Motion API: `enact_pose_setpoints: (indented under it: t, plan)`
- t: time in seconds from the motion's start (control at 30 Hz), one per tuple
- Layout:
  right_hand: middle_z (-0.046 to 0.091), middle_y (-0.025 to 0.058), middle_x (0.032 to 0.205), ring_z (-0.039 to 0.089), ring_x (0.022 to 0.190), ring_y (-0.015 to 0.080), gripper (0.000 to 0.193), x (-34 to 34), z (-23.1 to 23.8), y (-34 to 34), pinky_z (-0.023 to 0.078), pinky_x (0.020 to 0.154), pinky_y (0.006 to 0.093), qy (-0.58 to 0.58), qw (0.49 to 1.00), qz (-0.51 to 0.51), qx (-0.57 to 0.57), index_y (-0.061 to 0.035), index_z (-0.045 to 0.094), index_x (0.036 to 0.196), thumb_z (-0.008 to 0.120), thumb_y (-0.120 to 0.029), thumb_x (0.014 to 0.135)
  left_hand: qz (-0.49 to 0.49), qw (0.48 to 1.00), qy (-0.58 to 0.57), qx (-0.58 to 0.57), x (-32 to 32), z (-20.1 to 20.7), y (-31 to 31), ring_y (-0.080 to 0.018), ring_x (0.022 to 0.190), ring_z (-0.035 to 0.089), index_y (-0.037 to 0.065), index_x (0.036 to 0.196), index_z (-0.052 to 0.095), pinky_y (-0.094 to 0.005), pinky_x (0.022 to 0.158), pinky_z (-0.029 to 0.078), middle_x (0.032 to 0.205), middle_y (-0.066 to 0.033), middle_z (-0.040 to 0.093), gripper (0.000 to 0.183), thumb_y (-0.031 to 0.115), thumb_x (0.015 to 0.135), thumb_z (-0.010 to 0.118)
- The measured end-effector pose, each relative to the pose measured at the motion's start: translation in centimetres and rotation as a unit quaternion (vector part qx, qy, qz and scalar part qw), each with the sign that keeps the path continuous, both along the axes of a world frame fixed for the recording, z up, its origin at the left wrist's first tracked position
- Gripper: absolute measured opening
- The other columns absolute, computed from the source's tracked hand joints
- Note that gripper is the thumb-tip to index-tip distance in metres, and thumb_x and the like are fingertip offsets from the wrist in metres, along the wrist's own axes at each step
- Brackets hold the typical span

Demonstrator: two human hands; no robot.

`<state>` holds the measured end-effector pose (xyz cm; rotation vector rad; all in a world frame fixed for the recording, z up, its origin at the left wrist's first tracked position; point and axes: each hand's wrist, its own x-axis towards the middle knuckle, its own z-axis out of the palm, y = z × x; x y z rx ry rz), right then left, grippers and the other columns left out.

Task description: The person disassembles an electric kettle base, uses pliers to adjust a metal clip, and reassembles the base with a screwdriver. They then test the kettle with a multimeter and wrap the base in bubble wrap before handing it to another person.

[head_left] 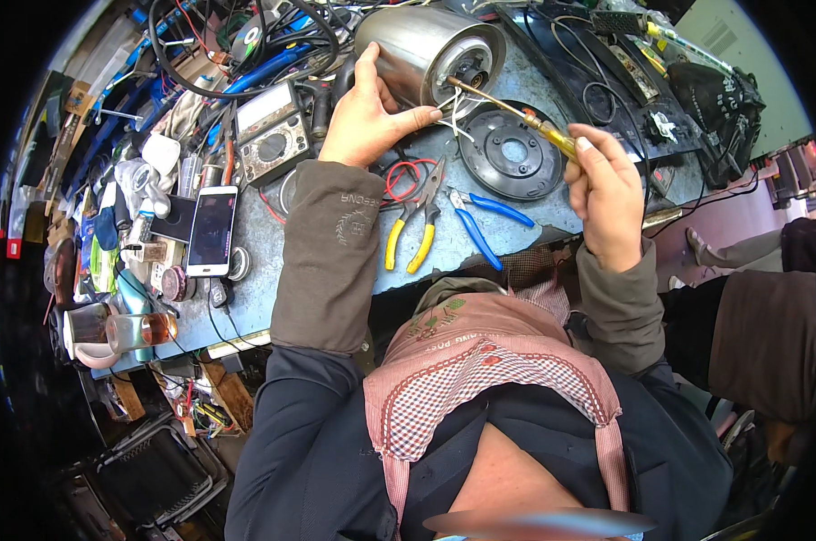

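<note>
Glossy brushed-metal cylinder (426, 50), translucent yellow plastic screwdriver handle (557, 138), worn, scuffed blue-painted bench top (273, 243).

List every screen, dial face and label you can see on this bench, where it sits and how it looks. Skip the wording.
Smartphone: flat on the bench left of the left hand; white rim, dark screen.
Analog multimeter: above the phone; grey box, pale meter window, round black dial.
Second phone: dark slab just left of the white one.
Labels: none clear enough to tell.
</note>
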<state>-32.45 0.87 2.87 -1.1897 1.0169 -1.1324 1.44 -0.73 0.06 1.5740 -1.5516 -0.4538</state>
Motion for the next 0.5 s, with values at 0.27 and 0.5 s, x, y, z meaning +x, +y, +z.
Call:
enact_pose_setpoints:
  t: [0.27, 0.5]
  plan:
    - [0.058, 0.0000, 0.070, 0.041, 0.048, 0.0041, 0.034, -1.7, 0.3, 0.5, 0.030, 0.045, 0.0210, -0.005, 0.999, 0.004, -0.035, 0.0021, 0.074, 0.127, 0.059, -0.027, 0.117, -0.008, 0.999, 0.038, -0.027, -0.2, -0.6, -0.1, -0.0114, 0.075, 0.056, -0.005, 0.174, 0.024, -0.0278, 0.069, 0.047, 0.081, -0.0009, 0.061, 0.130, 0.030, 0.079, 0.105]
    - [0.068, 0.0005, 0.085, 0.055, 0.066, 0.0043, 0.026, -0.2, -1.3, -1.6, 0.044, 0.058, 0.0235, 0.058, 0.966, -0.156, -0.199, -0.0014, 0.075, 0.132, 0.065, -0.019, 0.116, 0.015, 0.969, 0.187, -0.162, -0.6, 1.5, 0.7, -0.0041, 0.067, 0.047, -0.004, 0.153, 0.059, -0.0243, 0.060, 0.038, 0.073, 0.0067, 0.053, 0.074, 0.021, 0.091, 0.093]
